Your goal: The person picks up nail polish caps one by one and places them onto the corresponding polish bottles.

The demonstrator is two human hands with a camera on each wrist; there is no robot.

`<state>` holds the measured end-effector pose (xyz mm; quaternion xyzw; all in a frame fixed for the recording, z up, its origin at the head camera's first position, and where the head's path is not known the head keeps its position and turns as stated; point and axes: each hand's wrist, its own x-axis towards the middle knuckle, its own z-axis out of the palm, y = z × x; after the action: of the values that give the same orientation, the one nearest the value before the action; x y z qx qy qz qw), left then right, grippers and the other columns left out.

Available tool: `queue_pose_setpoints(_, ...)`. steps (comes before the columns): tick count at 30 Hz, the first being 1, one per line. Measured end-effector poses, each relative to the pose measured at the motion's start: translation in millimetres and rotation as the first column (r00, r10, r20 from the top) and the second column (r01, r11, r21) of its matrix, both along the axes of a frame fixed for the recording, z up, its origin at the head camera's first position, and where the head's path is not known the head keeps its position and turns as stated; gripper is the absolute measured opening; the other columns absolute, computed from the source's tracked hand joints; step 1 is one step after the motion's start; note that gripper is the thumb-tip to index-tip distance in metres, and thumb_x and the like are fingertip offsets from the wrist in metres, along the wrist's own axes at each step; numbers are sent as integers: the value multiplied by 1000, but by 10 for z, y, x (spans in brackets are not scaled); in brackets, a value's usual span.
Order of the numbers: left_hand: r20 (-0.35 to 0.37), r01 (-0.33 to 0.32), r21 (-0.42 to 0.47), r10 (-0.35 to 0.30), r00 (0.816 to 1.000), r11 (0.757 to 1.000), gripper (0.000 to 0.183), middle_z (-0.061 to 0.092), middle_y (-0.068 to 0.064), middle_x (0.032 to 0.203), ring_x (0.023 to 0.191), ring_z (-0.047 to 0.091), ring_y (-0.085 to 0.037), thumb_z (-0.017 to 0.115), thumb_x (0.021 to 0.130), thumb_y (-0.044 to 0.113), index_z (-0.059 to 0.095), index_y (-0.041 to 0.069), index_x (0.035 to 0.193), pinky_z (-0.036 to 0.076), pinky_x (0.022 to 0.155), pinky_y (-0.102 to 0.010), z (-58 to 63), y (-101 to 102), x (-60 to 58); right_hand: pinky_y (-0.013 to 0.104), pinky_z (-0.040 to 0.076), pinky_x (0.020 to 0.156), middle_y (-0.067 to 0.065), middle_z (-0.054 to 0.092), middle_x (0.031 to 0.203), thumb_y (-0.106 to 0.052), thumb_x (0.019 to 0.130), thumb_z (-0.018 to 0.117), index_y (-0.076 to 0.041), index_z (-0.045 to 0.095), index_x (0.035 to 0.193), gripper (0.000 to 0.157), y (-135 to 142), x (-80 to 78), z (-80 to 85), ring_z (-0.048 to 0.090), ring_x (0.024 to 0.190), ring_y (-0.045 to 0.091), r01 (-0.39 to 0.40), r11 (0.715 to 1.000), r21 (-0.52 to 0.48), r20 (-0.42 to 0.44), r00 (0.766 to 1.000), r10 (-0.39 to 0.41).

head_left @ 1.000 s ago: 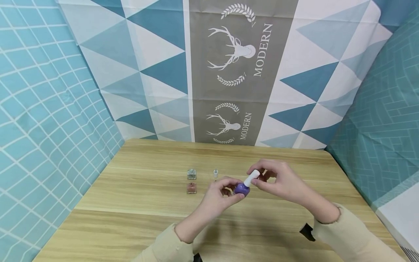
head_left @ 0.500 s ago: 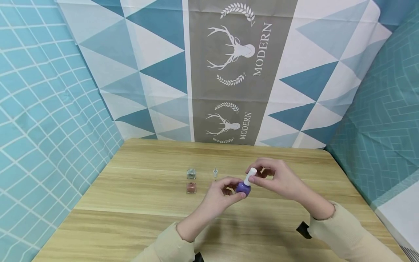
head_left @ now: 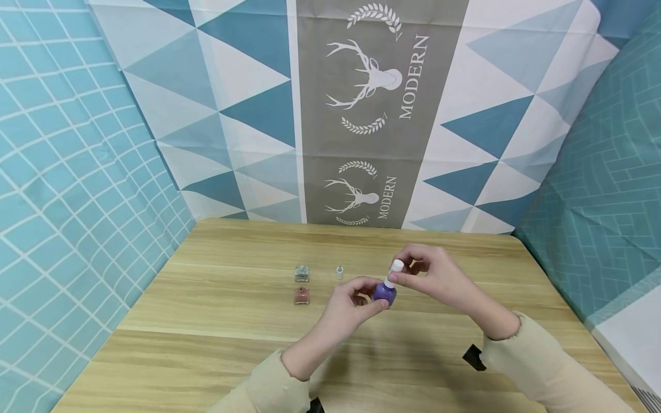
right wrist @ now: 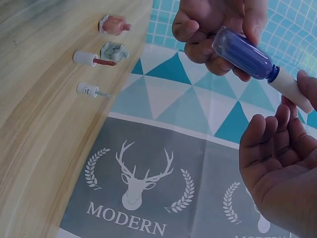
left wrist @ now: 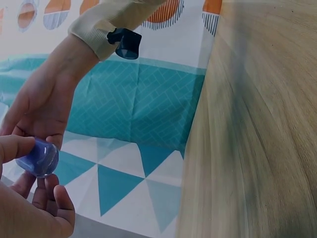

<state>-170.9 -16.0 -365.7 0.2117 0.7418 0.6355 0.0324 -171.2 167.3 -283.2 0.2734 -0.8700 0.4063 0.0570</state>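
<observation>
A nail polish bottle point(head_left: 384, 294) filled with purple is up above the table, its base pinched between the thumb and fingers of my left hand point(head_left: 335, 310). On its neck sits a long white cap point(head_left: 396, 266), gripped by the thumb and fingertips of my right hand point(head_left: 438, 278). Seen from the right wrist, the bottle point(right wrist: 245, 54) and cap point(right wrist: 290, 89) form one line, with a narrow purple band of neck between them. From the left wrist, only the purple bottle point(left wrist: 39, 157) shows; the cap is hidden.
Left of my hands, two capless polish bottles, a clear glittery one point(head_left: 302, 274) and a pinkish one point(head_left: 302, 296), stand on the wooden table point(head_left: 206, 321). White brush caps, one silver-tipped point(head_left: 339, 273) and one red-tipped point(right wrist: 85, 59), stand brush-up nearby. Patterned cloth hangs behind.
The purple bottle and its cap have tipped more upright. My right hand has shifted slightly left and away from me, while the left hand has edged a little to the right.
</observation>
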Motion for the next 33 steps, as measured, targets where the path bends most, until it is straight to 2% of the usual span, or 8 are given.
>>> queue_pose_setpoints(7, 22, -2, 25, 1, 1000, 1000, 26, 61, -8, 91, 82, 51, -15, 67, 76, 9, 63, 5, 102, 43, 66, -21, 245, -5, 130, 24, 46, 60, -5, 56, 75, -24, 76, 71, -20, 60, 81, 13, 80, -161, -184, 52, 69, 11, 17, 1000, -15, -18, 1000, -17)
queue_pose_setpoints(12, 41, -14, 24, 13, 999, 1000, 26, 61, -7, 91, 83, 51, -14, 67, 76, 8, 64, 6, 102, 43, 67, -21, 286, 4, 150, 25, 47, 59, -5, 57, 74, -28, 74, 71, -22, 60, 81, 14, 80, -169, -202, 52, 68, 12, 21, 999, -44, -29, 999, -22)
queue_pose_setpoints(17, 44, -14, 40, 12, 999, 999, 25, 61, -7, 92, 84, 51, -15, 67, 76, 9, 63, 5, 101, 43, 67, -22, 273, 4, 155, 25, 47, 60, -7, 58, 78, -28, 74, 71, -22, 60, 87, 18, 79, -151, -208, 53, 69, 11, 18, 999, -43, -30, 999, -19)
queue_pose_setpoints(23, 47, 8, 47, -10, 999, 999, 26, 62, -9, 94, 86, 52, -15, 67, 77, 9, 63, 3, 103, 45, 69, -24, 262, -8, 156, 25, 47, 66, -2, 61, 99, -10, 84, 60, -16, 60, 108, 24, 121, -121, -168, 53, 78, 11, -70, 995, -76, -63, 996, 65)
queue_pose_setpoints(26, 48, 16, 55, -19, 999, 998, 26, 62, -8, 95, 86, 52, -14, 67, 77, 10, 63, 6, 103, 45, 70, -25, 173, 1, 108, 25, 48, 68, -2, 60, 104, -5, 86, 56, -13, 60, 111, 27, 137, -123, -146, 54, 80, 10, -140, 988, -64, -104, 986, 133)
queue_pose_setpoints(30, 40, 27, 63, -30, 999, 998, 27, 62, -3, 94, 86, 53, -12, 70, 76, 16, 64, 12, 102, 47, 70, -26, 15, 19, 27, 25, 47, 67, -4, 59, 101, -3, 86, 54, -14, 60, 110, 27, 158, -151, -170, 53, 79, 9, -230, 972, -55, -167, 962, 218)
queue_pose_setpoints(33, 35, 32, 62, -34, 999, 998, 27, 62, -1, 93, 86, 54, -11, 70, 76, 19, 65, 14, 102, 47, 70, -25, -11, 26, 14, 25, 47, 65, -4, 59, 100, -2, 86, 54, -15, 61, 107, 26, 160, -151, -176, 53, 78, 9, -253, 966, -62, -199, 951, 236)
